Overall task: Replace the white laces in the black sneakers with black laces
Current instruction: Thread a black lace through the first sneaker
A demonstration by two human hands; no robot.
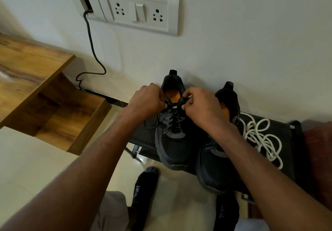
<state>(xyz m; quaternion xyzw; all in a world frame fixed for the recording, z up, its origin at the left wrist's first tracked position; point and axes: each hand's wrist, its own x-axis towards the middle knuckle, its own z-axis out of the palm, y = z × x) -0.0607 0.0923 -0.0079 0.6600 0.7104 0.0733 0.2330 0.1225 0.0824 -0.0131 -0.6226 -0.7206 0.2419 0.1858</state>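
Observation:
Two black sneakers with orange insoles stand side by side on a low black stool (280, 128). The left sneaker (172, 141) carries a black lace (175, 121) threaded up its eyelets. My left hand (147, 100) pinches the lace end at the top left eyelets. My right hand (199, 105) pinches the other end at the top right. The right sneaker (213, 173) lies partly under my right forearm, so its lacing is hidden. A loose pile of white laces (260, 137) rests on the stool to the right of the shoes.
A wall with a socket plate (138, 11) and a dangling dark cable (91, 47) stands right behind the shoes. A wooden shelf unit (45, 90) sits at the left. My feet in black socks (143, 185) stand on the pale tiled floor below the stool.

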